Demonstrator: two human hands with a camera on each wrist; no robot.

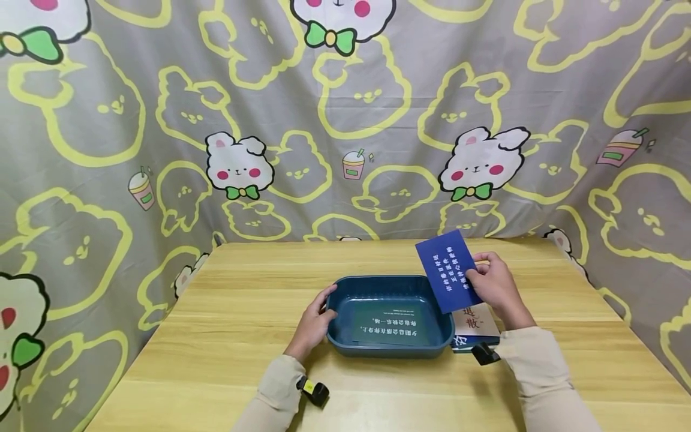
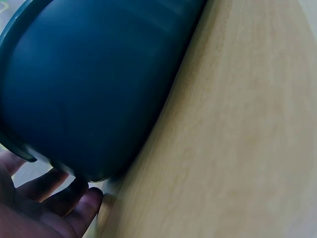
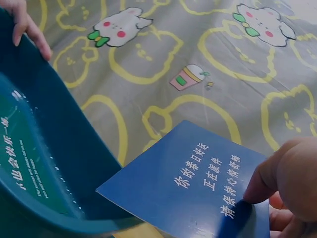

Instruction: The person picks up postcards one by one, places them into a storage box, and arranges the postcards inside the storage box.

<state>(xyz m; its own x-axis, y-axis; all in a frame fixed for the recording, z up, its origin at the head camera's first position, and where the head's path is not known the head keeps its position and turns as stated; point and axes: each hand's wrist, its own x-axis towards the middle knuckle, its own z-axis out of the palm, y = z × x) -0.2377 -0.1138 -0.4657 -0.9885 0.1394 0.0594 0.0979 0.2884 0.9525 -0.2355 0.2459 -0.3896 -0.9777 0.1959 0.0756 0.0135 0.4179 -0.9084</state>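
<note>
A dark teal plastic basin point(image 1: 388, 351) stands on the wooden table, with a green card point(image 1: 391, 321) bearing white writing lying flat inside it. At the basin's left end my left hand point(image 1: 315, 321) grips the rim, thumb on the inner side and fingers outside. In my right hand point(image 1: 496, 288) a blue card point(image 1: 445, 270) with white writing is pinched by its right edge, thumb on the printed face. This card is tilted up and overlaps the basin's right rim in the head view. Below it, a small pile of cards point(image 1: 477, 324) lies beside the basin, partly hidden.
The light wooden table point(image 1: 232, 336) reaches back to a grey curtain point(image 1: 302, 108) with yellow outlines and rabbit figures, which also hangs at both sides. Each sleeved wrist wears a black strap mount, such as the left mount point(image 1: 314, 391).
</note>
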